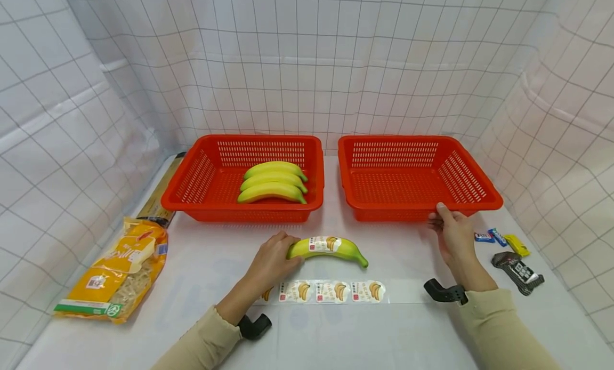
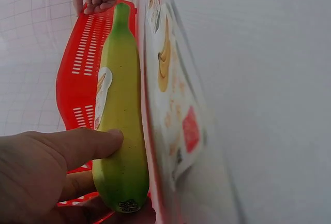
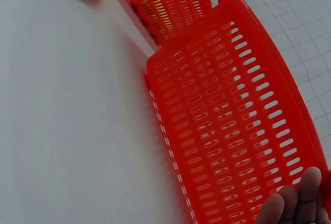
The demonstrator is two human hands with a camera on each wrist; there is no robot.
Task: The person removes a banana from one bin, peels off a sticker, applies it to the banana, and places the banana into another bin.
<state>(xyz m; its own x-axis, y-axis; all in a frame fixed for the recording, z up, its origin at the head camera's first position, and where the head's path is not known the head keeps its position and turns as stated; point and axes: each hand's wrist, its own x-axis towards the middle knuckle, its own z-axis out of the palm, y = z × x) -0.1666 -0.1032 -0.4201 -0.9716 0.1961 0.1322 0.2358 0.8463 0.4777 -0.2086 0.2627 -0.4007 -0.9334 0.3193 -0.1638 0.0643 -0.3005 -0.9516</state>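
A yellow-green banana (image 1: 352,249) with a white banana-picture sticker (image 1: 325,244) on it lies before the baskets. My left hand (image 1: 274,258) grips its left end; in the left wrist view the thumb (image 2: 106,144) presses on the peel, the other fingers partly hidden. My right hand (image 1: 455,239) is at the front rim of the right red basket (image 1: 422,206), loosely curled, its fingertips (image 3: 309,180) close to the basket's wall; whether they touch it is unclear. Below the banana runs a clear strip of more banana stickers (image 1: 332,291), its left end partly hidden.
Several bananas (image 1: 272,190) lie in the left red basket (image 1: 192,203). At left are a yellow noodle-like food bag (image 1: 115,274) and a dark-ended package (image 1: 160,199). Small wrapped sweets (image 1: 499,238) and a black snack packet (image 1: 518,272) lie at right. Grid-patterned sheets (image 1: 288,66) enclose the table.
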